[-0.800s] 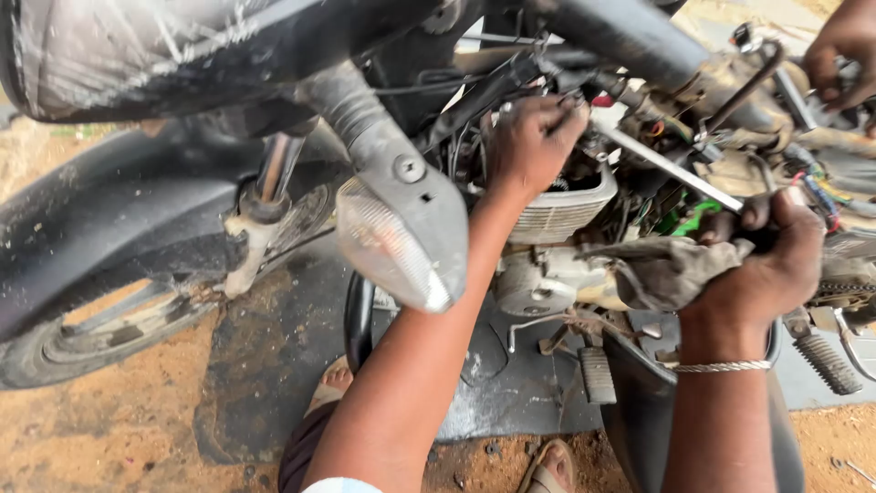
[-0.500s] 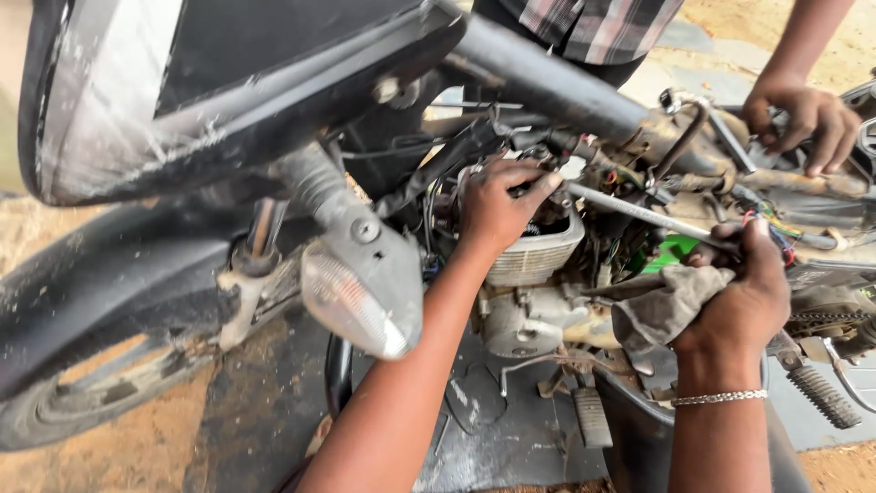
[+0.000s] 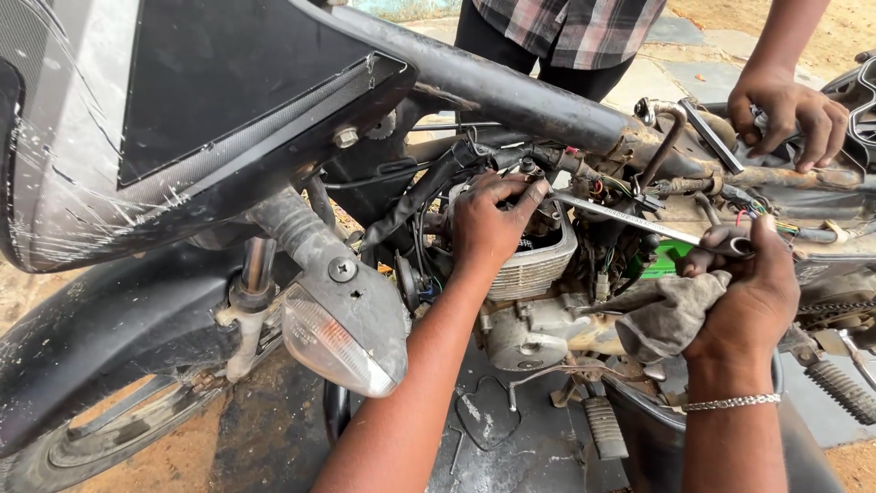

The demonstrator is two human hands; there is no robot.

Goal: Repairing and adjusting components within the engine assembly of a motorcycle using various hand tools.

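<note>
The wrench (image 3: 639, 222) in the right hand (image 3: 744, 292) is bright, smooth metal. The rag (image 3: 671, 315) under that hand is grey cloth, grimy and rumpled. The engine (image 3: 534, 274) is dull cast metal with ribbed fins, and the frame tube (image 3: 511, 91) is matt black, rusty toward the right. Left fairing (image 3: 182, 119) is scratched glossy plastic; the indicator lens (image 3: 324, 342) is cloudy plastic.

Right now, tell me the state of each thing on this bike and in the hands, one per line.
left hand: pressed on the engine top, at the spanner's head
right hand: closed on the spanner handle and a rag
spanner: spans both hands, tilted
rag: crumpled, dirty
engine: exposed
turn signal: intact, hangs below the fork
front panel: scratched
other person's hand: rests on the frame
</note>
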